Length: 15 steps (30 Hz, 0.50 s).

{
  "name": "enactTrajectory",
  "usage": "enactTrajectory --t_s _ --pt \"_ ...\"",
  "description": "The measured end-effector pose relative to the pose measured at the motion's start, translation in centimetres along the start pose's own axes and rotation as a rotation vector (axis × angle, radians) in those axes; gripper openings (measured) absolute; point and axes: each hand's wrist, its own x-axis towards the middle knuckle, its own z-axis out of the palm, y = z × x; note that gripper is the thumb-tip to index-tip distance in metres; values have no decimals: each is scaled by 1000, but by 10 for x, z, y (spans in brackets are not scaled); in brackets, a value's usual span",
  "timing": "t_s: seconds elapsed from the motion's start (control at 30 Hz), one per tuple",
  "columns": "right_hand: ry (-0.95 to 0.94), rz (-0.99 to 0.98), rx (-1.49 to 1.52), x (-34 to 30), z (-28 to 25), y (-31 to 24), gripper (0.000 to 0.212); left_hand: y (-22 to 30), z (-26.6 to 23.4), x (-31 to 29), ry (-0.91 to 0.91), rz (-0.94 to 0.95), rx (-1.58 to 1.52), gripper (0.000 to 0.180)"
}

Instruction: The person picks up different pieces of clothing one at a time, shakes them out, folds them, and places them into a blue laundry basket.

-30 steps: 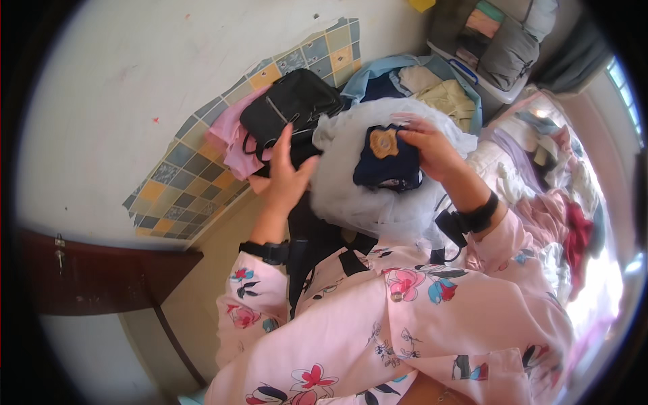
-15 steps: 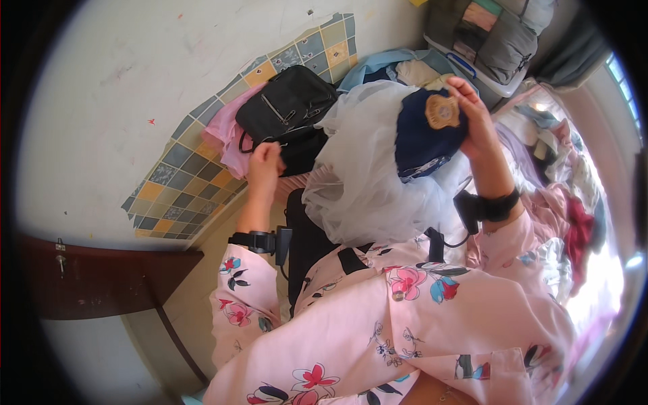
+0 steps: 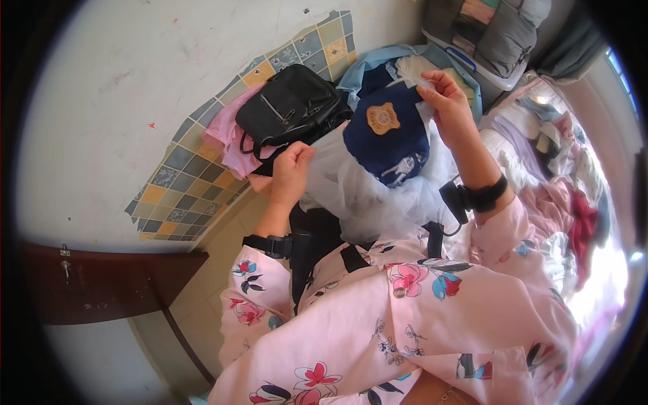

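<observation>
A garment with a navy blue top piece (image 3: 388, 138) and a full white tulle part (image 3: 371, 206) hangs in front of me. The navy piece bears a gold badge-shaped patch and a small silvery print lower down. My right hand (image 3: 451, 108) pinches its upper right corner between thumb and fingers. On the other side, my left hand (image 3: 290, 177) is closed, fingertips pinched at the left edge of the tulle. Just beyond that hand a black backpack (image 3: 290, 104) lies on pink cloth (image 3: 233, 142), against the wall.
A light blue cloth container (image 3: 466, 77) with folded clothes stands at the back, beside a clear storage bin (image 3: 499, 77). Heaped clothes (image 3: 560, 196) lie to the right. Patterned tile covering (image 3: 192, 172) runs along the wall; a dark brown wooden panel (image 3: 101, 283) stands at the left.
The navy piece has moved left and now faces me more flatly, its patch fully visible. My left hand has come right and nearer, away from the backpack. The tulle has dropped lower.
</observation>
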Motion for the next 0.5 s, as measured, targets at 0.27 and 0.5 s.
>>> enactTrajectory --t_s 0.27,0.5 --pt "-71 -219 2 3 28 8 30 -1 -28 3 16 -164 178 20" --pt "-470 -195 -146 -31 82 19 29 58 15 12 113 351 327 38"
